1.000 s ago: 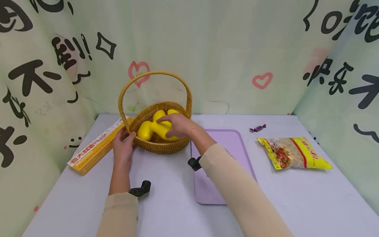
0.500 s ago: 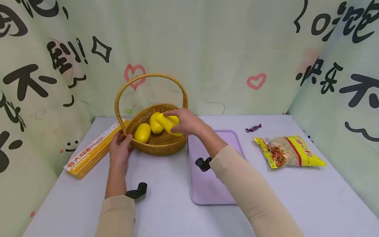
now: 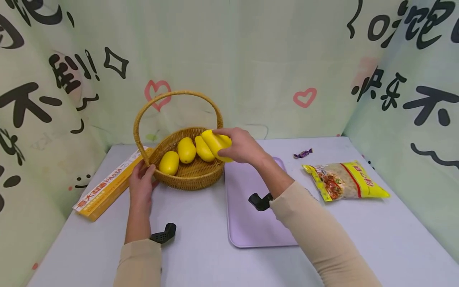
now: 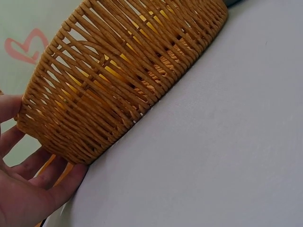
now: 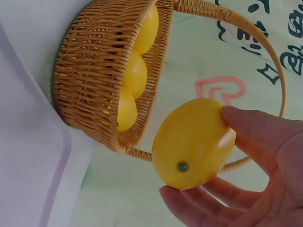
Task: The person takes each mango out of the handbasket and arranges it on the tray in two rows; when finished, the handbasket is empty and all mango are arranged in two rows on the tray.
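A yellow mango (image 3: 216, 144) is in my right hand (image 3: 245, 147), pinched between thumb and fingers above the right rim of a wicker basket (image 3: 191, 183). The right wrist view shows the mango's rounded end with a green stem spot (image 5: 182, 166), clear of the basket rim. Inside the basket sit three more yellow mangoes (image 3: 187, 150). My left hand (image 3: 140, 189) grips the basket's left side. In the left wrist view its thumb and fingers (image 4: 35, 172) lie against the woven outer wall at the rim and lower edge.
A lilac tray (image 3: 251, 219) lies right of the basket, under my right forearm. Farther right are a purple wrapped candy (image 3: 303, 154) and a yellow food bag (image 3: 346, 181). An orange pasta box (image 3: 111, 185) lies left, partly behind the left hand. A tall handle (image 3: 179, 93) arches over the basket.
My right hand has lifted a mango from among the others and moved it up and right to the basket's right rim. The left hand keeps holding the basket. The head view has shifted slightly.
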A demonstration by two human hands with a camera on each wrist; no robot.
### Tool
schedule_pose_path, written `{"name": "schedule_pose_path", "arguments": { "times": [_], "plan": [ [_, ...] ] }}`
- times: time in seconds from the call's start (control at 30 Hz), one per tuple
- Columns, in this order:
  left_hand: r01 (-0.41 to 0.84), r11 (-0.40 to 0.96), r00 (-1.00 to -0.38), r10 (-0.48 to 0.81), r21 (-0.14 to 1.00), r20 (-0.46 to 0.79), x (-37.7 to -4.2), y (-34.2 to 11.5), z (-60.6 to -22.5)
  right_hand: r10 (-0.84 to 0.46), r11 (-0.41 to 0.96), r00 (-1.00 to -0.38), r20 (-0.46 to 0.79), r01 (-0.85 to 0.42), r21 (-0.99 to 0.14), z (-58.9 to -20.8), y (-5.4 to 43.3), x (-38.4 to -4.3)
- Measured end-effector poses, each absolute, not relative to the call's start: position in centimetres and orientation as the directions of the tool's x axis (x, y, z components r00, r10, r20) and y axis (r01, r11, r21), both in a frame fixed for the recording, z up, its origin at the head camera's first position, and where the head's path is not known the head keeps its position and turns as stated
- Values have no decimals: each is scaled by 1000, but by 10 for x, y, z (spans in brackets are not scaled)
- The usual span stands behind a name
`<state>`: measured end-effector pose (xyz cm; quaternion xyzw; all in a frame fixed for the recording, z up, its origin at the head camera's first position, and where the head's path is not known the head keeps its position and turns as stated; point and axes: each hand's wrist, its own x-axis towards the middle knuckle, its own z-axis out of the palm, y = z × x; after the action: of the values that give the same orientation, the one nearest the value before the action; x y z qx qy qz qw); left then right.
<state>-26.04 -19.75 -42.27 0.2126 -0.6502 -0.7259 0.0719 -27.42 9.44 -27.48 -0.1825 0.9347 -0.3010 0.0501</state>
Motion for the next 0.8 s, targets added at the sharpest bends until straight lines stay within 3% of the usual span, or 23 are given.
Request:
{"name": "schedule_pose_path", "arguments": {
  "times": [0.37,0.8],
  "plan": [
    [-173,-143,-894,-392,974,-217,-261,-198,-424,-257,747,-966,21,-213,-630,-276,121,-265],
    [-167,-143,-896,-390,975,-211,-262,-198,-426,-154,806,-986,-58,-91,-585,-305,137,-268]
  ]
}}
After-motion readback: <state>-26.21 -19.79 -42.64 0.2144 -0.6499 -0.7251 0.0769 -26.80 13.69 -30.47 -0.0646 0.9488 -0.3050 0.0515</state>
